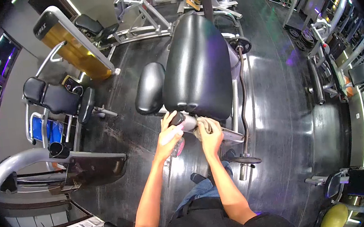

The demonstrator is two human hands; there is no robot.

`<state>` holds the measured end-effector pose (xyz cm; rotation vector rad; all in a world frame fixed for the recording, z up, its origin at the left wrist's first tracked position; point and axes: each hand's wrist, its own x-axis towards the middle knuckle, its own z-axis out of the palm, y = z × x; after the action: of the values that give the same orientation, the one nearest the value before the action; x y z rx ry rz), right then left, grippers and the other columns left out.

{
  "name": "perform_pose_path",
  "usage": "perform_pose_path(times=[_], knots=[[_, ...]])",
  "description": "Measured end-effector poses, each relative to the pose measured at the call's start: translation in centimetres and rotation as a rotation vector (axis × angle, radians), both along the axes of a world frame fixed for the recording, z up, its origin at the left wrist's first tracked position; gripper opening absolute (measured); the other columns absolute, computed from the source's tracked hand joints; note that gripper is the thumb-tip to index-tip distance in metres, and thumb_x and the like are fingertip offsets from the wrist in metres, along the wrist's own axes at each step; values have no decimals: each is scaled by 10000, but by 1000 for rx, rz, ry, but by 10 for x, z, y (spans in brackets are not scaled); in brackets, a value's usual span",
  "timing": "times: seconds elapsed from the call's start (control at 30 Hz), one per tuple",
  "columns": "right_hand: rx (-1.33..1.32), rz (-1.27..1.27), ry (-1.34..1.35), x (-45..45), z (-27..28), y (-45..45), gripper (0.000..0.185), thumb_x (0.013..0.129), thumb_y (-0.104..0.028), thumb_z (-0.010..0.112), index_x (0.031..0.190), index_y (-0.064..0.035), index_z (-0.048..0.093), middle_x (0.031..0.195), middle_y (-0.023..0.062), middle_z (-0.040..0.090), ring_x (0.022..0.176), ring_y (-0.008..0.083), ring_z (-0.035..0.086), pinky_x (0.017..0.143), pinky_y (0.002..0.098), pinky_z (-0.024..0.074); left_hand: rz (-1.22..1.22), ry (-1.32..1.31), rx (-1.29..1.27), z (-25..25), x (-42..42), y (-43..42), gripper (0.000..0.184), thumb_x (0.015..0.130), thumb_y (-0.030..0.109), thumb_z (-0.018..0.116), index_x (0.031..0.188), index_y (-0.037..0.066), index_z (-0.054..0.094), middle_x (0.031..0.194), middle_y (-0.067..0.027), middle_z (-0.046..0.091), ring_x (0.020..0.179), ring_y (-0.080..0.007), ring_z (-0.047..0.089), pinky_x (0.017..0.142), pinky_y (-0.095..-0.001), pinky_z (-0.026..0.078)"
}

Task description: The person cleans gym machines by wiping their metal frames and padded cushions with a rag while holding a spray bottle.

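My left hand is closed round what looks like a spray bottle, with a clear, pinkish lower part showing below the fingers. Its fingertips are beside the black end cap of a silver tube on the bench frame. In my right hand is a bunched grey-beige cloth, pressed against the tube's right part. Just beyond both hands rises the bench's large black pad, with a smaller black pad to its left. My fingers hide much of the bottle.
A bent barbell runs along the bench's right side, a small plate near its close end. Seated machines stand left, more equipment right. A yellow ball lies at lower right. My feet are below the bench.
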<state>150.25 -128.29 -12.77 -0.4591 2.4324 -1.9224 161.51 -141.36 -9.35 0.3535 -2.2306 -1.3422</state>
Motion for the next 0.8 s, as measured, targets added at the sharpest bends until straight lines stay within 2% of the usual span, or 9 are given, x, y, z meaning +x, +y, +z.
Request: perform_pose_path(times=[0.07, 0.2, 0.37, 0.4, 0.47, 0.6, 0.63, 0.77, 0.8], knots=[[-6, 42, 61, 3, 8, -3, 250, 791, -150, 743, 1023, -61, 715, 1058, 87, 670, 1019, 253, 608, 903, 372, 475, -7, 11, 16, -1, 2, -1, 274, 894, 310, 638, 905, 42, 692, 1478, -151, 416, 1448, -342, 200, 1158, -513, 11], [-51, 99, 288, 11, 10, 2, 314, 699, -52, 774, 1004, -98, 714, 1056, 65, 626, 1040, 280, 579, 940, 391, 456, 25, 6, -10, 0, 2, 2, 242, 863, 291, 664, 897, 55, 702, 1482, -149, 410, 1447, -343, 208, 1158, -518, 13], [-59, 210, 185, 4, -16, 19, 305, 675, -28, 762, 963, -104, 700, 1155, 102, 600, 1093, 286, 573, 941, 386, 468, 72, -64, -84, 0, 2, 7, 216, 819, 276, 702, 881, 71, 730, 1498, -163, 376, 1443, -359, 209, 1164, -520, 23], [-55, 198, 211, 1, -21, 22, 300, 661, -9, 724, 955, -61, 693, 1172, 138, 620, 1096, 315, 585, 957, 408, 461, 68, -70, -84, -2, 2, 8, 216, 819, 276, 702, 881, 71, 730, 1498, -163, 376, 1443, -359, 209, 1164, -520, 23], [32, 174, 190, -3, -37, 34, 268, 678, -25, 714, 942, -60, 685, 1181, 147, 627, 1118, 321, 578, 961, 406, 459, 78, -65, -139, -3, 2, 9, 219, 812, 288, 708, 874, 79, 735, 1509, -161, 355, 1448, -363, 182, 1166, -517, 27], [46, -61, -110, -11, -77, 59, 240, 732, 13, 672, 968, -25, 656, 1057, 147, 639, 1020, 309, 617, 902, 378, 478, 72, -81, -169, -5, 0, 10, 228, 807, 303, 715, 866, 84, 739, 1519, -168, 333, 1452, -365, 158, 1166, -514, 34], [42, -64, -68, -9, -83, 60, 238, 742, 24, 665, 976, -11, 650, 1014, 138, 627, 988, 299, 617, 878, 363, 480, 68, -86, -206, -6, 1, 11, 232, 808, 305, 715, 868, 82, 739, 1521, -175, 325, 1453, -363, 154, 1166, -512, 39], [-42, -171, -75, 12, -62, 28, 257, 739, 13, 672, 994, -16, 652, 1016, 140, 611, 981, 296, 598, 879, 372, 469, 52, -98, -194, 2, 1, 10, 251, 814, 303, 713, 877, 61, 732, 1517, -203, 318, 1450, -364, 164, 1163, -506, 70], [-50, -165, -25, 19, -53, 19, 282, 721, -22, 707, 997, -64, 670, 1043, 122, 603, 1017, 287, 595, 880, 366, 470, 44, -103, -192, 3, 1, 9, 251, 814, 303, 713, 877, 61, 732, 1517, -203, 318, 1450, -364, 164, 1163, -506, 70]])
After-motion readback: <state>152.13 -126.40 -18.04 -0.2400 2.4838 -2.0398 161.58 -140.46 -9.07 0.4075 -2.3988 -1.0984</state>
